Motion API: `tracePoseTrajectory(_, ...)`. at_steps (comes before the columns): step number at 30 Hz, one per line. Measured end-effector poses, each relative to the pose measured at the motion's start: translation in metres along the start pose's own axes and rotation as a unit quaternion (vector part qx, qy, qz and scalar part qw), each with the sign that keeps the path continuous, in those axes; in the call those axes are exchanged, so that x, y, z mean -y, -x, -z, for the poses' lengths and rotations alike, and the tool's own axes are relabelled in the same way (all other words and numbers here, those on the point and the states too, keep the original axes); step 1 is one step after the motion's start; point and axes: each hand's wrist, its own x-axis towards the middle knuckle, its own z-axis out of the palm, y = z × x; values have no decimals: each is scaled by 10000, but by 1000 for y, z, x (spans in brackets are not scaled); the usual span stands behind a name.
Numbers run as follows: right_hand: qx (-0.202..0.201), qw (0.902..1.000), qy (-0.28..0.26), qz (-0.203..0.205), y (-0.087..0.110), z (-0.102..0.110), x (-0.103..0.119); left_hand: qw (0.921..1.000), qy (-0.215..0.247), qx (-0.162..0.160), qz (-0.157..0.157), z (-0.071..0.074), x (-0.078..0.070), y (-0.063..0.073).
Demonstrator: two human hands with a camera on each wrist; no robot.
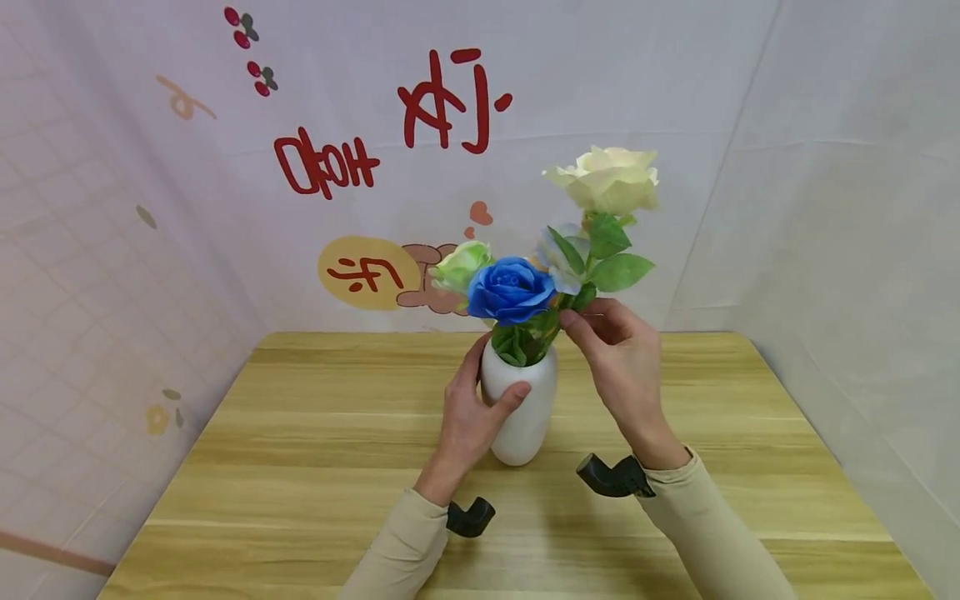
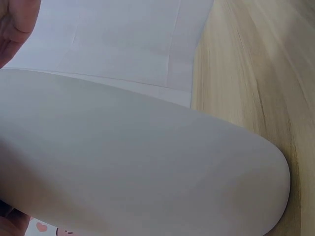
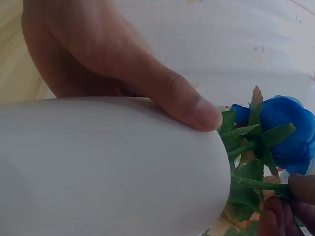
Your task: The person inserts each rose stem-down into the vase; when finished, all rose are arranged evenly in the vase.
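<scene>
A white vase (image 1: 521,421) stands upright on the table. My left hand (image 1: 467,417) grips its upper side, thumb across the front; the left wrist view is mostly filled by the vase wall (image 2: 147,152). Above the rim, my right hand (image 1: 630,367) pinches a green stem (image 3: 263,185) between thumb and fingers. That stem appears to belong to the tall cream rose (image 1: 611,179), which leans right. A blue rose (image 1: 512,290), a pale green-white rose (image 1: 459,267) and a pale blue flower (image 1: 558,258) also rise from the vase. The stems' lower ends are hidden inside it.
The wood-grain table (image 1: 337,450) extends on both sides of the vase. Behind it hangs a white backdrop (image 1: 600,67) with red lettering and cartoon prints. Black curved pieces (image 1: 615,477) sit at both wrists.
</scene>
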Motion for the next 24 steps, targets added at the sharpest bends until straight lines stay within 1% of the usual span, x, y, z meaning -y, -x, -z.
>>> tracePoseTrajectory(2,57,9999,-65,109,1,0,-1,10000,-26,18,1,0,0,0)
tracePoseTrajectory(5,277,9990,-172,297,3,0,-2,10000,-29,7,-12,0,-1,1)
tracePoseTrajectory(8,616,9970,-314,353,6,-2,-3,10000,-22,-6,-17,0,-2,0)
tracePoseTrajectory(10,785,9959,-306,341,8,-3,-6,10000,2,34,-17,0,-3,0)
tracePoseTrajectory(12,891,9954,-114,342,11,-4,-9,10000,0,71,-10,0,-4,0)
tracePoseTrajectory(15,937,9945,289,365,18,-4,-16,10000,14,93,26,-1,-4,1)
tracePoseTrajectory(17,972,9941,362,316,22,-4,-20,10000,-17,54,42,-2,-4,1)
tracePoseTrajectory(21,1024,9946,-120,146,26,-6,-26,10000,-38,15,37,-1,-3,2)
tracePoseTrajectory(23,1092,9932,-391,66,26,-6,-29,10000,-27,17,31,-1,-2,3)
tracePoseTrajectory(24,1126,9927,-443,17,27,-5,-30,10000,-25,20,28,-1,-2,3)
